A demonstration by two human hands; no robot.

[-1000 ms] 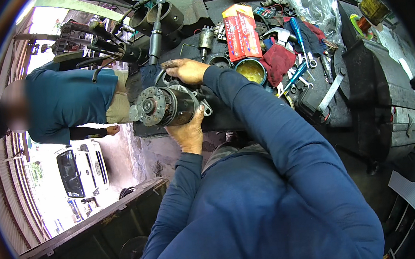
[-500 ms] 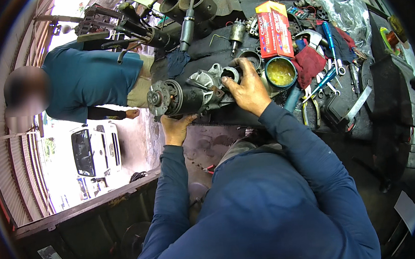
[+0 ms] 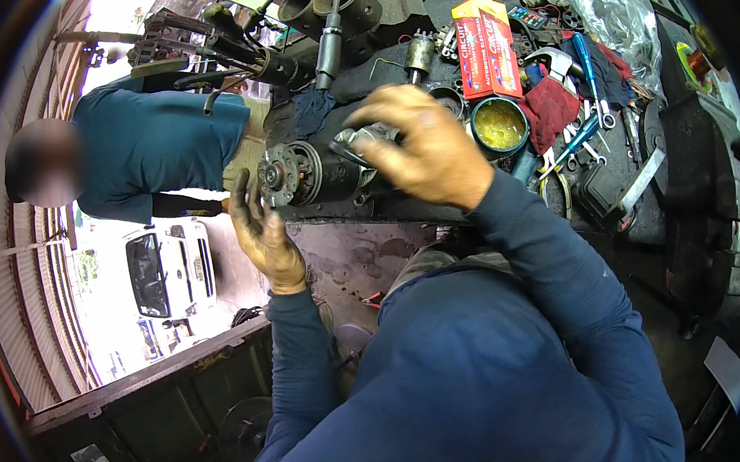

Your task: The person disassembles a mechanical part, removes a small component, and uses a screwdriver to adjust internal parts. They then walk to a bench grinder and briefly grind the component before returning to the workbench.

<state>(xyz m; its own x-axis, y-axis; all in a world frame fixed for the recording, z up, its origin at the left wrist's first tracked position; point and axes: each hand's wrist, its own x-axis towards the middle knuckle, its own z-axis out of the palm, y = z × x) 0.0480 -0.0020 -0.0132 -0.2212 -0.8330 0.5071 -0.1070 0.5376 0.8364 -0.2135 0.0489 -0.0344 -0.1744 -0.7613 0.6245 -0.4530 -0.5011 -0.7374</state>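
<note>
Bench (image 3: 360, 93): looking dark and pretty crowded
Motor (image 3: 329, 174): lying sideways along the near edge, round plate (image 3: 273, 176) to the left
Left hand (image 3: 269, 242): standing open just beside that plate, can't tell if touching
Right hand (image 3: 433, 154): hovering spread over the other end, kinda blurry, not visibly gripping anything
Done: looking mostly joined up
Left to do: showing no cover over the plate, so probably not finished

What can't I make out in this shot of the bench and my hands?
In the head view:
- Starter motor: right end hidden behind the right hand.
- Right hand: fingertips blurred, so contact with the motor is unclear.
- Tub: its bottom is hidden by yellow grease.
- Small metal parts beside the red-and-yellow box: too small to identify.
- Navy shirt: cut off by the lower edge.
</note>
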